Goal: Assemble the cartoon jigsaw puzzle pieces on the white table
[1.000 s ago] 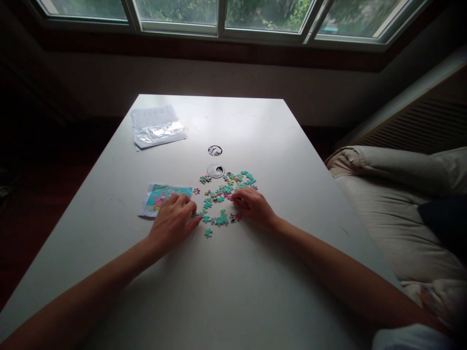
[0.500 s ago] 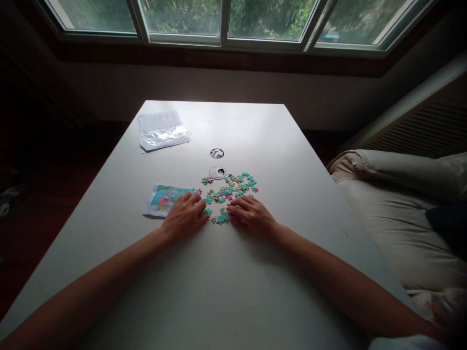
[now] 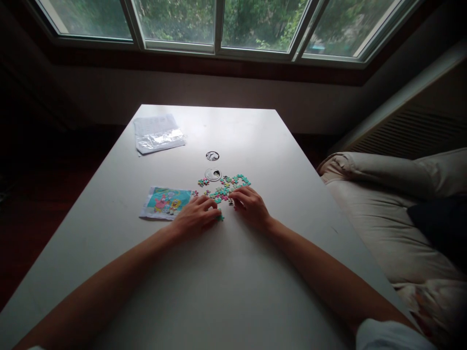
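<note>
Many small jigsaw puzzle pieces (image 3: pixel 233 181), mostly turquoise with some pink and yellow, lie scattered on the white table. My left hand (image 3: pixel 197 214) is closed, its curved fingers and thumb over a small group of green joined pieces (image 3: pixel 220 217) that it partly covers. Across the gap, my right hand (image 3: pixel 251 206) has its fingers bent together at a small dark-looking puzzle piece (image 3: pixel 231 202) by the near edge of the pile. Left of my left hand lies a flat picture packet (image 3: pixel 164 201) with colourful cartoon figures, its right end partly hidden by that hand.
Behind the pieces, two round fittings, a near one (image 3: pixel 213 174) and a far one (image 3: pixel 212 156), are set in the table (image 3: pixel 226 291). A clear plastic sleeve with papers (image 3: pixel 159 134) lies far left. A pale sofa (image 3: pixel 372 218) stands along the right.
My left hand has slid right, over the joined green pieces, uncovering more of the picture packet. My right hand has lifted its fingers slightly away toward the pile. The view has shifted a little.
</note>
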Demonstrator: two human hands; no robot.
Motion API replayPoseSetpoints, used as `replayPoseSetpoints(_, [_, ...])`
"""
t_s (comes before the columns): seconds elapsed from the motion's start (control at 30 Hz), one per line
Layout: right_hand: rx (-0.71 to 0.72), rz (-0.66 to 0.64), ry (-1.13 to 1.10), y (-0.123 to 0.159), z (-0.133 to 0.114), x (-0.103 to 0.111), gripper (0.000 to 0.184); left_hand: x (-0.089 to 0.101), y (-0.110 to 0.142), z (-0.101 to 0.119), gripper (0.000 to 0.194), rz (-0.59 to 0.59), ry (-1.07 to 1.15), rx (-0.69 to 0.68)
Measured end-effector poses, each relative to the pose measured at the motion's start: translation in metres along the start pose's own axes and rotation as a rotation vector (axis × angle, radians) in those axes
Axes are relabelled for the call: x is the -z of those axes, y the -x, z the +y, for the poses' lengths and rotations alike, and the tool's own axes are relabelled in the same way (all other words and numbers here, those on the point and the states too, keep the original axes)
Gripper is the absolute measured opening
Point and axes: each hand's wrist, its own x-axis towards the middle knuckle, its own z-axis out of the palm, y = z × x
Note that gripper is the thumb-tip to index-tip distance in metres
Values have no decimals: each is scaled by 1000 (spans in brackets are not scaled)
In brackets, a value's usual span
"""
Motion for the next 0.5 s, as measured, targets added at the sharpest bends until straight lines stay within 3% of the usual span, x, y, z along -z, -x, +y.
replayPoseSetpoints(0.27, [-8,-10,-73,-2,-10,-6,19,-6,-4,1,29,41,-34,52])
replayPoseSetpoints(0.37, [-9,-28,-58,1,-11,-4,17,1,3,3,37,55,-14,52])
replayPoseSetpoints(0.5, [33,-84,-30,4,-12,-1,16,13,12,5,33,43,1,58])
